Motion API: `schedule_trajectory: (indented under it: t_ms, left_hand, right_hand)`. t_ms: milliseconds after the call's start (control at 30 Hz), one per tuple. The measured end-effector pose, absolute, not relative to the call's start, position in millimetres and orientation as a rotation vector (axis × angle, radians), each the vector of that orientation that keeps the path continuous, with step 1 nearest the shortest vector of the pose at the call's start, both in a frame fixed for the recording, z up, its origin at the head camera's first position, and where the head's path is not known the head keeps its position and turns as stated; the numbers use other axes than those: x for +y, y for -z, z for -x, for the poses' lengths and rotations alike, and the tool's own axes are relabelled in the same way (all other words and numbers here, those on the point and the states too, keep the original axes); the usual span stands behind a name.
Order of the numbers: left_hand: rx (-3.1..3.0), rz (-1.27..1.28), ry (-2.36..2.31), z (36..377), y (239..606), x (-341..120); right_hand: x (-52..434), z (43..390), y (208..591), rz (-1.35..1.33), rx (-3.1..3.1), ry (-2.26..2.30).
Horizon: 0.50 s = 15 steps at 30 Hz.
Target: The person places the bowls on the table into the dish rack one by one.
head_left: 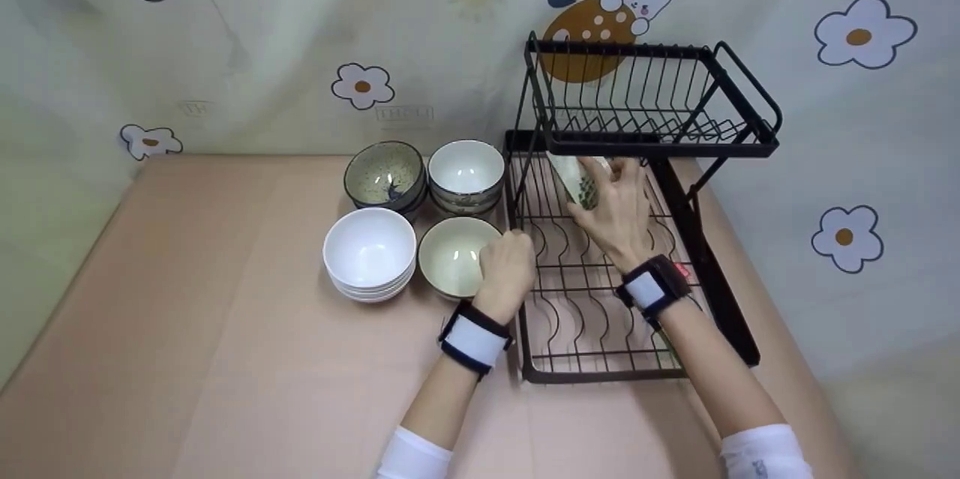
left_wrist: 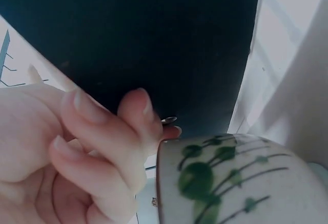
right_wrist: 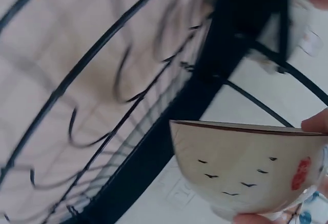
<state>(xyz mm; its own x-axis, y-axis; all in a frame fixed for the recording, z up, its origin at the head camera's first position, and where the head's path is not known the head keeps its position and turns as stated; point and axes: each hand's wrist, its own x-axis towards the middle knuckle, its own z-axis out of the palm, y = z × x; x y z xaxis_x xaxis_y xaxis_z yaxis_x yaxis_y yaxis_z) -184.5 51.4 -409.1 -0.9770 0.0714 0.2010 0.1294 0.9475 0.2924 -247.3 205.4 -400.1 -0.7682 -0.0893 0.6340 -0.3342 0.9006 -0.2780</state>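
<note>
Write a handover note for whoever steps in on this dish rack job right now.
Left hand: grips the rim of the cream bowl on the table.
Right hand: holds the green-patterned bowl on edge in the lower tier of the rack.
Done: no bowl stands in the rack by itself.
Left: cream bowl, white stack, speckled bowl, white bowl.

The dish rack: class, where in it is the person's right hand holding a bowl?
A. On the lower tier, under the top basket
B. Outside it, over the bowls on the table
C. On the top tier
A: the right hand holds a bowl over the lower tier of the dish rack, beneath the top basket.
</note>
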Motion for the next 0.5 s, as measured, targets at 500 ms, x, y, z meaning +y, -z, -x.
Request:
schedule_trajectory:
  t_ms: [500]
  left_hand:
    - [-2.911,0.147,0.458,184,408,51]
  right_hand:
    - [193,279,423,-0.614,-2.378,0.042]
